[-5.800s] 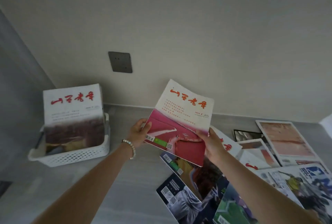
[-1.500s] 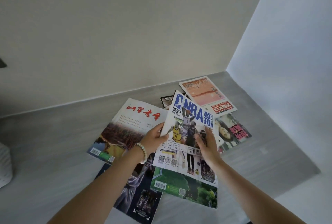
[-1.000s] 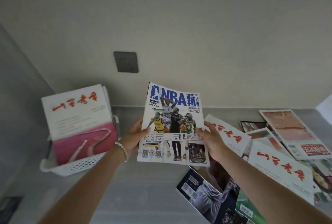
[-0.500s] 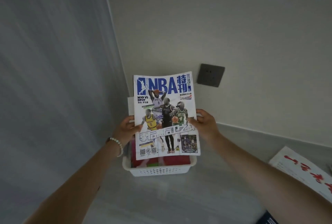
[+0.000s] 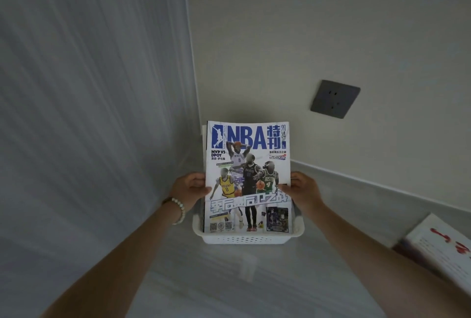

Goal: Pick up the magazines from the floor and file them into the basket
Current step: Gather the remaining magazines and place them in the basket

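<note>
Floor (image 5: 229,284): grey, meets two walls in a corner, and the basket sits in that corner.

NBA magazine (image 5: 246,177): held upright, cover facing the camera, over and partly inside the basket. Its bottom edge looks to be at or just below the front rim. Can't tell whether it's touching the basket bottom yet.

Handling, my read: light, thin and glossy, so it's floppy and a bit slippery. Held by one corner it'll bow. Best grip is both long edges at mid-height, which is what's happening here. Keep it vertical and slide it straight down so the lower edge doesn't catch the rim or curl.

Basket (image 5: 248,239): white perforated plastic, low walls. The cover hides most of the contents. A pale edge shows behind the magazine's top-left corner, likely another one filed upright. Can't count them.

Red-titled magazine (image 5: 438,249): on the floor at the right edge of view, well apart from the basket. At least one left to do.

Left hand (image 5: 190,187): gripping the magazine's left edge, thumb on the cover.
Right hand (image 5: 302,190): pinching the right edge at the same height.

Wall socket (image 5: 335,98): dark plate, above and to the right of the basket.

Bead bracelet (image 5: 179,209): on the left wrist.
</note>
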Demonstrator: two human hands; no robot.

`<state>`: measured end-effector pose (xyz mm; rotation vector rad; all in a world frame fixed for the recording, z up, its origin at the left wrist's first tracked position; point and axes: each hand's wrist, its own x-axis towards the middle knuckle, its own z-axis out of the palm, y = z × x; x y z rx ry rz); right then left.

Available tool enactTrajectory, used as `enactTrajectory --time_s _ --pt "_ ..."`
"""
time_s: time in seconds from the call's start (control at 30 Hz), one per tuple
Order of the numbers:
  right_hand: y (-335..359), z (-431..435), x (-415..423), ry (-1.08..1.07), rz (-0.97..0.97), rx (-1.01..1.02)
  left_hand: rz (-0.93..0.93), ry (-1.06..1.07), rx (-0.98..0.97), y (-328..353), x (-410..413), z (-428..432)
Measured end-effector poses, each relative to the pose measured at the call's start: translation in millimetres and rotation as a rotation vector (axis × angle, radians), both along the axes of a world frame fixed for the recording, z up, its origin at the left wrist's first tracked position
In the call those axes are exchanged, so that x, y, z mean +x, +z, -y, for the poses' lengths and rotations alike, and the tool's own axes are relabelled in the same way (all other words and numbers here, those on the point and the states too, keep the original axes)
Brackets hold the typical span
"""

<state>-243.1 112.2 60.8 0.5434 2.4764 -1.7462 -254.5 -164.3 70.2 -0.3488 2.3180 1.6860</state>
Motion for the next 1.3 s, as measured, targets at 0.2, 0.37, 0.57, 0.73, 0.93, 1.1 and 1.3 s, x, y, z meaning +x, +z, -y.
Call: enactTrajectory --time_s 0.2,0.37,0.57,0.73,0.93,1.1,1.3 --pt "2 -4 0 -0.018 -0.001 -0.070 -0.039 0.104 0.009 1 2 -4" --pt "5 -15 6 -0.025 -0.007 -0.047 -0.103 0.229 -0.007 12 9 -11" --pt "6 -48 30 0.027 0.024 -0.065 -0.122 0.020 0.016 23 33 -49" --pt "-2 -109 74 -0.005 0.054 -0.147 -0.090 -0.097 0.093 19 67 -117" --pt "-13 -225 154 -0.040 0.146 -0.124 0.001 -0.212 0.102 -3 108 -227" --pt "-23 -319 220 -0.177 0.173 -0.136 0.055 -0.301 0.035 -31 138 -322" --pt "-36 -384 279 -0.297 0.207 -0.144 0.143 -0.515 -0.245 -52 167 -400"
